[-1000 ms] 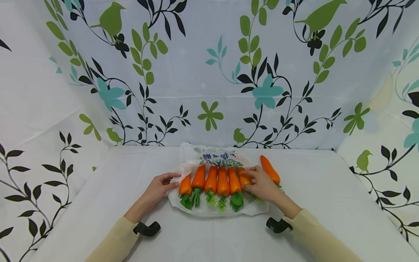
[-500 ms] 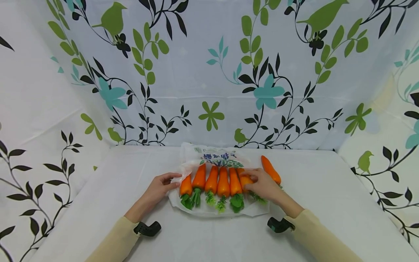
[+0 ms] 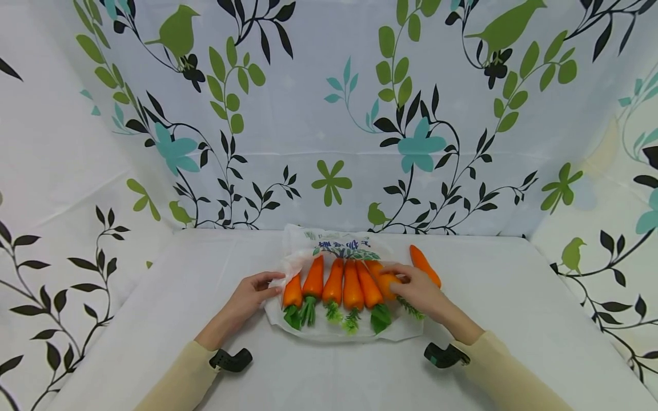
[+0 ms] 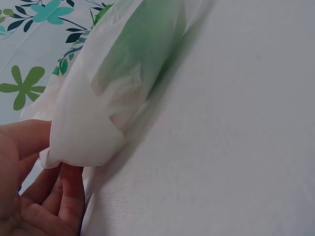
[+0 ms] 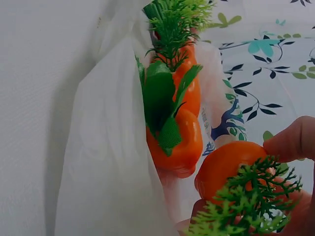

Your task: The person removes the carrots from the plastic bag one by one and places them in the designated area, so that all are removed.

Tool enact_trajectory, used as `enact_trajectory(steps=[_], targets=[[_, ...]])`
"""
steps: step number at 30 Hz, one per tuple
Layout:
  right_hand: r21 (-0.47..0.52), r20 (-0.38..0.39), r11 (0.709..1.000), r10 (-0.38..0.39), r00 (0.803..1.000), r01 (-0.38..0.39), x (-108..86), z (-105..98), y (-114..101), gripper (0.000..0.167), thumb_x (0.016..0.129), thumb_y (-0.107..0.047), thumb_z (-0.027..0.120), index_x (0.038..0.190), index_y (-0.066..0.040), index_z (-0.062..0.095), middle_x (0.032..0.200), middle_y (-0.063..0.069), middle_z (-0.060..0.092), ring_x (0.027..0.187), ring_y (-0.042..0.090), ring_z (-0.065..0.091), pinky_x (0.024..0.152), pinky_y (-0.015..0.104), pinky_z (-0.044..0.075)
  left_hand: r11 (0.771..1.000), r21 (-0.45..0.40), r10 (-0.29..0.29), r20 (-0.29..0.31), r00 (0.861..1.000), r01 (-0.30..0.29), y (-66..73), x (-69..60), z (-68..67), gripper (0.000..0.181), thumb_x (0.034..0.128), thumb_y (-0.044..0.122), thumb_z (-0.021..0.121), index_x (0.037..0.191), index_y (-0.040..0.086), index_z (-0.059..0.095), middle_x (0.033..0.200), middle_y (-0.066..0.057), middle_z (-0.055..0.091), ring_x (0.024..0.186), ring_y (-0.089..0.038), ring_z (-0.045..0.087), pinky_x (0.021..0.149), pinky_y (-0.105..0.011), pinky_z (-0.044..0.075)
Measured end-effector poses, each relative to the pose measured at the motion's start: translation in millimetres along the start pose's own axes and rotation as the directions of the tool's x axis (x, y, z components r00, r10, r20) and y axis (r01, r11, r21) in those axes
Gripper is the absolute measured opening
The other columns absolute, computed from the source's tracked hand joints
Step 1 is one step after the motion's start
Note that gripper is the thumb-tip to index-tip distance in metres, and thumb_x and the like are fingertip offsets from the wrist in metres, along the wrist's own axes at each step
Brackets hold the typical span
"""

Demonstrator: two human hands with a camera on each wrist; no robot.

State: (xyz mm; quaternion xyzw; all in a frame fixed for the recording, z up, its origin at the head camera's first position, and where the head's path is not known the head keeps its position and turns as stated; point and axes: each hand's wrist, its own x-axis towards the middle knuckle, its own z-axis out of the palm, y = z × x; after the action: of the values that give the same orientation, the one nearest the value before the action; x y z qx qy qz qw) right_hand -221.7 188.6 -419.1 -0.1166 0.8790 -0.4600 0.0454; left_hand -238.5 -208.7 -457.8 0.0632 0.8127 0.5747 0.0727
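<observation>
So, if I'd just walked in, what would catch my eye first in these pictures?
Probably the orange carrots lined up near the far edge of the table amid a white printed bag, the right fingers gripping the rightmost one. A lone carrot lies to the right of that row. Then comes the cloth behind the table, printed with green birds, dark leaves and turquoise flowers.

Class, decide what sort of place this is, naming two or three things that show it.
Probably a staged indoor recording corner rather than a working kitchen: a creased, leaf-and-bird patterned cloth rises behind a plain white table, and there are two dark wrist-worn devices, apparently cameras.
</observation>
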Motion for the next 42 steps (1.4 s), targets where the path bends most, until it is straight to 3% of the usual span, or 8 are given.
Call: enact_trajectory(steps=[7, 12, 16, 21, 27, 31, 34, 42], targets=[[0.028, 0.011, 1.0, -0.003, 1.0, 0.003, -4.3, -6.3, -1.2, 0.039, 0.088, -0.01, 0.055, 0.124, -0.017, 0.069, 0.14, 0.003, 0.056, 0.109, 0.03, 0.057, 0.078, 0.033, 0.051, 0.999, 0.015, 0.029, 0.009, 1.0, -0.029, -4.4, 0.5, -1.0, 0.038, 0.0942, 0.02, 0.07, 0.13, 0.009, 0.066, 0.144, -0.016, 0.051, 0.134, -0.036, 0.042, 0.112, -0.053, 0.031], [0.027, 0.026, 1.0, -0.002, 1.0, 0.001, -9.9, -10.6, -5.2, 0.039, 0.089, -0.01, 0.054, 0.124, -0.017, 0.068, 0.136, 0.006, 0.058, 0.11, 0.03, 0.056, 0.08, 0.033, 0.052, 1.0, 0.002, 0.009, 0.004, 1.0, -0.009, -4.0, 1.5, -1.3, 0.035, 0.095, 0.014, 0.067, 0.13, 0.009, 0.066, 0.147, -0.015, 0.048, 0.131, -0.034, 0.041, 0.111, -0.048, 0.034], [0.038, 0.041, 0.999, -0.012, 0.999, 0.01, -15.9, -15.6, -9.2, 0.038, 0.089, -0.009, 0.053, 0.124, -0.014, 0.067, 0.133, 0.008, 0.059, 0.108, 0.029, 0.056, 0.079, 0.034, 0.052, 1.0, -0.008, 0.008, 0.002, 1.0, -0.008, -4.5, 1.4, -1.6, 0.034, 0.0954, 0.009, 0.065, 0.13, 0.007, 0.067, 0.143, -0.013, 0.049, 0.119, -0.028, 0.039, 0.094, -0.035, 0.038], [0.049, 0.058, 0.998, -0.038, 0.998, 0.035, -23.2, -23.0, -14.6, 0.039, 0.088, -0.008, 0.053, 0.125, -0.009, 0.066, 0.13, 0.012, 0.06, 0.1, 0.027, 0.057, 0.078, 0.035, 0.052, 0.999, -0.02, 0.026, 0.013, 1.0, -0.025, -3.8, 0.5, -2.0, 0.034, 0.0959, 0.008, 0.064, 0.129, 0.006, 0.067, 0.132, -0.013, 0.051, 0.108, -0.026, 0.038, 0.078, -0.03, 0.035], [0.052, 0.079, 0.998, -0.032, 0.996, 0.028, -31.5, -32.0, -18.1, 0.038, 0.089, -0.009, 0.055, 0.126, -0.011, 0.065, 0.129, 0.013, 0.058, 0.103, 0.027, 0.055, 0.08, 0.035, 0.052, 0.999, -0.02, 0.032, 0.028, 0.999, -0.032, -2.9, 0.8, -2.6, 0.033, 0.0966, 0.005, 0.062, 0.129, 0.006, 0.066, 0.136, -0.014, 0.051, 0.113, -0.026, 0.039, 0.086, -0.026, 0.039], [0.03, 0.088, 0.999, -0.044, 0.995, 0.041, -38.3, -40.8, -19.6, 0.037, 0.09, -0.008, 0.056, 0.126, -0.012, 0.065, 0.132, 0.013, 0.057, 0.107, 0.028, 0.053, 0.083, 0.036, 0.051, 0.999, -0.025, 0.033, 0.043, 0.999, -0.032, -3.0, 0.3, -2.9, 0.034, 0.0973, 0.005, 0.06, 0.131, 0.006, 0.065, 0.145, -0.016, 0.047, 0.126, -0.029, 0.038, 0.104, -0.037, 0.036], [0.009, 0.092, 0.998, -0.064, 0.994, 0.064, -42.9, -48.5, -21.2, 0.038, 0.09, -0.007, 0.055, 0.127, -0.011, 0.064, 0.13, 0.013, 0.058, 0.106, 0.028, 0.053, 0.084, 0.039, 0.049, 0.999, -0.038, 0.029, 0.052, 0.998, -0.027, -2.9, -0.7, -3.0, 0.035, 0.0978, 0.003, 0.058, 0.132, 0.006, 0.064, 0.151, -0.017, 0.042, 0.137, -0.032, 0.032, 0.115, -0.049, 0.025], [-0.044, 0.106, 0.997, -0.06, 0.993, 0.065, -51.3, -69.0, -18.7, 0.039, 0.089, -0.006, 0.054, 0.125, -0.013, 0.066, 0.126, 0.012, 0.059, 0.104, 0.03, 0.052, 0.08, 0.036, 0.052, 0.999, -0.031, 0.041, 0.063, 0.997, -0.039, -5.6, 0.6, -4.2, 0.037, 0.1008, 0.005, 0.054, 0.136, 0.009, 0.061, 0.155, -0.014, 0.037, 0.147, -0.035, 0.021, 0.117, -0.054, 0.016]])
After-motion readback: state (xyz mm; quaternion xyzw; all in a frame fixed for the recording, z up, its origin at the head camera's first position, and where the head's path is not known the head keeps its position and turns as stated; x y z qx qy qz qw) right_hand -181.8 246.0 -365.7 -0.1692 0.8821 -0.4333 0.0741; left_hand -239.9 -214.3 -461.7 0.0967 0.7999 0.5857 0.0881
